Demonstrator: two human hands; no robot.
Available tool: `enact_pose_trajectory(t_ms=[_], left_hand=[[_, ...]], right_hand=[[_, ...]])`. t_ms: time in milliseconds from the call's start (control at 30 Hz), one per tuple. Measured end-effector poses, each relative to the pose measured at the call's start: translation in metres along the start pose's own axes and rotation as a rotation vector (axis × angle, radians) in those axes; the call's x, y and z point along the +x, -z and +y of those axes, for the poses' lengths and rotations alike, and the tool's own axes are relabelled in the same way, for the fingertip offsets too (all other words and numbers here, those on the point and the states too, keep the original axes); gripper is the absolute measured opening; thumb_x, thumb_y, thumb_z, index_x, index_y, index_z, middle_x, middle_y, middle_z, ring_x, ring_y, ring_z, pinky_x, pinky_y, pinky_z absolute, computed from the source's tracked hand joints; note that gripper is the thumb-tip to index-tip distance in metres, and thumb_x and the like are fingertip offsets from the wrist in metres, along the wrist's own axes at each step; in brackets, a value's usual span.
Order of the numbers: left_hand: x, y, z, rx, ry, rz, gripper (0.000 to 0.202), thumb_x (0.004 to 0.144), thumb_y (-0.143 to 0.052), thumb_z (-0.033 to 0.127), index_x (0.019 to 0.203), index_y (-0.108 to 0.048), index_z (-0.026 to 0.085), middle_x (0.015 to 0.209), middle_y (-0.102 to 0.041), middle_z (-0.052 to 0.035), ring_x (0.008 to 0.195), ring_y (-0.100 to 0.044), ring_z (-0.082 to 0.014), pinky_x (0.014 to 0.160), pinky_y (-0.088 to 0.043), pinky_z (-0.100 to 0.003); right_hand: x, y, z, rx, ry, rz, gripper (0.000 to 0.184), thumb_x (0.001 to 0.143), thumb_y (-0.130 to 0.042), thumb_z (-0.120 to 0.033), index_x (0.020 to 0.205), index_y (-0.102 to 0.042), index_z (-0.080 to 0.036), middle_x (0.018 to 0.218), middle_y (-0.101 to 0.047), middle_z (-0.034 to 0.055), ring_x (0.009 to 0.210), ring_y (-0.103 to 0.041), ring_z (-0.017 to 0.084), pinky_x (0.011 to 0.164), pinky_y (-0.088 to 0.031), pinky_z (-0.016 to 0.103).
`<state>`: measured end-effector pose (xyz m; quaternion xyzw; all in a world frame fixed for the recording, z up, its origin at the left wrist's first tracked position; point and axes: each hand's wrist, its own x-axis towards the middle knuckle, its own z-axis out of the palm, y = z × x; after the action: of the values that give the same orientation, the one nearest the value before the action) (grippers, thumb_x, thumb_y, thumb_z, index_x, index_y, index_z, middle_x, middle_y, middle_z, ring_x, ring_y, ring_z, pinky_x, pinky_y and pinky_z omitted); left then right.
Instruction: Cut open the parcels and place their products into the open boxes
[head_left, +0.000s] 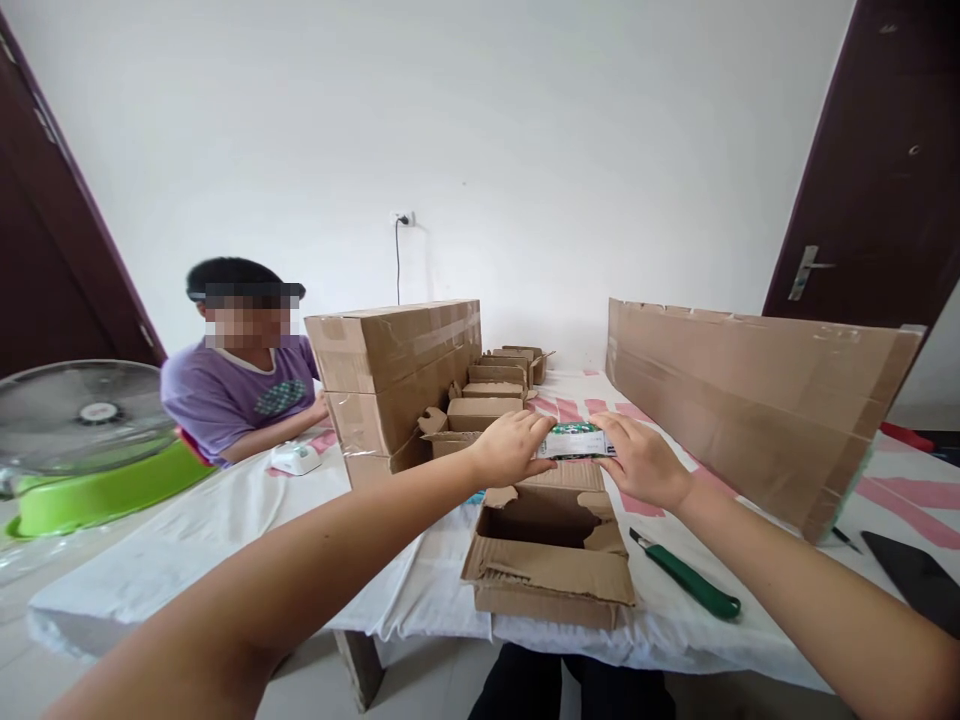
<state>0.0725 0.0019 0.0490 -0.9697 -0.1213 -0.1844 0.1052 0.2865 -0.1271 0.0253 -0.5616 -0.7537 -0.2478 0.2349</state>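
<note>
Both my hands hold a small flat green-and-white packet just above an open small cardboard box at the near table edge. My left hand pinches the packet's left end, fingers closed on it. My right hand grips its right end the same way. The box's flaps are folded outward and its inside looks dark.
A green-handled utility knife lies right of the box. Several small closed boxes stand behind. Large cartons stand at left and right. Another person in a purple shirt sits at far left, beside a fan and a white tape dispenser.
</note>
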Motion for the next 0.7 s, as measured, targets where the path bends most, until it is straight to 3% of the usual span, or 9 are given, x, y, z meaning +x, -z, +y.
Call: enact_pose_trajectory(t_ms=[267,433,533,700], left_hand=[[-0.012,-0.011,0.031,0.109,-0.260,-0.002,0.059,0.092,-0.040,0.061,0.116,-0.053,0.009,0.099,-0.066,-0.0184,0.092,-0.062,-0.0334,0.082,-0.047,-0.045],[-0.028,0.003,0.049,-0.009,-0.339,-0.032,0.066,0.092,-0.038,0.065,0.130,-0.047,0.012,0.109,-0.067,-0.0153,0.097,-0.062,-0.0304,0.086,-0.046,-0.041],[-0.041,0.007,0.031,-0.060,-0.275,-0.041,0.055,0.095,-0.039,0.057,0.131,-0.048,0.015,0.113,-0.067,-0.0144,0.101,-0.061,-0.0302,0.090,-0.044,-0.043],[-0.061,-0.008,-0.033,-0.168,0.045,-0.064,0.039,0.096,-0.041,0.046,0.121,-0.053,0.018,0.119,-0.064,-0.0136,0.112,-0.058,-0.0301,0.098,-0.043,-0.043]], right_hand=[[-0.054,0.001,-0.012,-0.015,0.064,0.038,0.049,0.092,-0.050,-0.027,0.137,-0.040,-0.012,0.125,-0.061,0.0190,0.113,-0.060,0.031,0.094,-0.053,0.047],[-0.108,0.006,-0.014,-0.016,0.017,0.117,0.056,0.092,-0.052,-0.029,0.144,-0.034,-0.019,0.126,-0.062,0.0151,0.113,-0.062,0.030,0.091,-0.054,0.043],[-0.161,0.008,-0.008,0.003,-0.165,0.126,0.057,0.090,-0.054,-0.031,0.142,-0.035,-0.021,0.128,-0.061,0.0144,0.115,-0.062,0.031,0.093,-0.054,0.043],[-0.250,0.010,0.002,0.089,-0.570,0.080,0.044,0.089,-0.051,-0.038,0.132,-0.046,-0.029,0.117,-0.068,0.0106,0.104,-0.068,0.033,0.079,-0.061,0.042]])
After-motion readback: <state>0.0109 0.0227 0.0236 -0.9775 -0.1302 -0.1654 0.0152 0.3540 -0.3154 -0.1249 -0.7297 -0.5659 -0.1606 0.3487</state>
